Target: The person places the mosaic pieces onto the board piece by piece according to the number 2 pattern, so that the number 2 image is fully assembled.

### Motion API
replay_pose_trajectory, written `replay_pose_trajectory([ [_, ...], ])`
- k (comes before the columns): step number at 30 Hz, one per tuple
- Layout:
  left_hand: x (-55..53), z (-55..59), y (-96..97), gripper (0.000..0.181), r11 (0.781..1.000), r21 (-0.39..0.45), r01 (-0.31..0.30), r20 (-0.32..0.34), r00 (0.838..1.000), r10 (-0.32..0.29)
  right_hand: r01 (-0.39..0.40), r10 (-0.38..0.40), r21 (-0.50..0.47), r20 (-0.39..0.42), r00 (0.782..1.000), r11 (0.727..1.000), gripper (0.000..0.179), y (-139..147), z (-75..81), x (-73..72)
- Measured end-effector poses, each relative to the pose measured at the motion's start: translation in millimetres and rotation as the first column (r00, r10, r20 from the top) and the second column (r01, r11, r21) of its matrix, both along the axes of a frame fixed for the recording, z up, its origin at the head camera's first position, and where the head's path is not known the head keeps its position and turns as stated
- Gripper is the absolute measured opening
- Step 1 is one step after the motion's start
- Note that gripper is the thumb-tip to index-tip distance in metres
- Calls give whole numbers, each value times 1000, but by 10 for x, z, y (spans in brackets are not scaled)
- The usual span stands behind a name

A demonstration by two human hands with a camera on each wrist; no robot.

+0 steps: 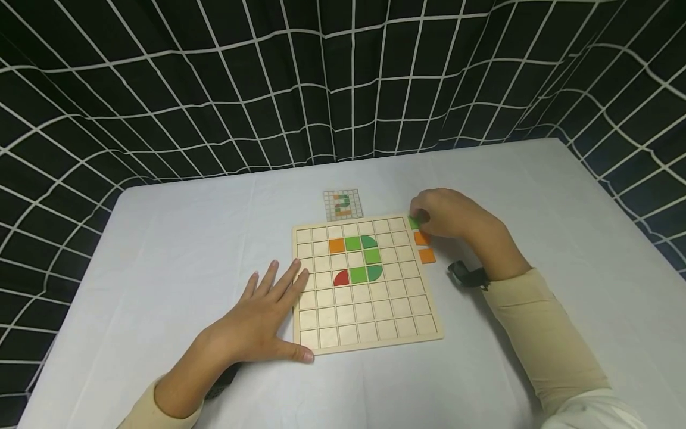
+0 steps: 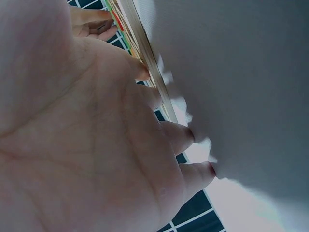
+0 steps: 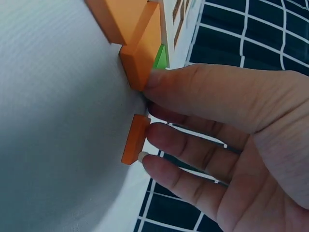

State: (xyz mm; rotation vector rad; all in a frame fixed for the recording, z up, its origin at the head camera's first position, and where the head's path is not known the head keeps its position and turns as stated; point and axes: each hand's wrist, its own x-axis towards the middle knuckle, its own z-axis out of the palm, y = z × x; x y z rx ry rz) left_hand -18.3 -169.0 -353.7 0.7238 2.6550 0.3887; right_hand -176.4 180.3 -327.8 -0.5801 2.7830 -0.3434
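Grid board (image 1: pixel 348 314) lies on the desk (image 1: pixel 177 232); left grip (image 1: pixel 257 328), spread wide, grasping nothing, seemingly steadies its left edge; right grip (image 1: pixel 449 214), thumb and fingers drawn together, reaches a green tile (image 1: pixel 414 223) alongside; whether pinched, I cannot tell.

- Pale square grid board (image 1: pixel 382 310), centre of the frame: light wood by its look, smooth and matt.
- Orange square tiles (image 1: pixel 427 256), right of centre: smooth faces with a soft sheen in the right wrist view; wood or plastic, hard to tell.
- Small square printed card (image 1: pixel 343 205), above the board: paper or plastic, unclear.
- White-covered worktop (image 1: pixel 161 286): matt cloth, finely textured.
- Black curtain with white grid lines (image 1: pixel 262 76), top of the frame: matt cloth, softly folded.
- Beige sleeve (image 1: pixel 548 339), lower right: matt cloth, lightly wrinkled.
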Motion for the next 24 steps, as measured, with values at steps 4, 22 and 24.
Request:
replay_pose_trajectory([
  [4, 2, 8, -1, 129, 1000, -1, 3, -1, 1000, -3, -19, 19, -13, -15, 1000, 1000, 19, 9, -12, 0],
  [22, -18, -23, -1, 131, 1000, -9, -1, -8, 1000, 1, -23, 23, 3, -8, 1000, 1000, 20, -2, -3, 23],
  [24, -17, -25, -3, 131, 1000, -13, -2, -7, 1000, 2, -18, 18, 7, -9, 1000, 1000, 20, -4, 4, 26],
])
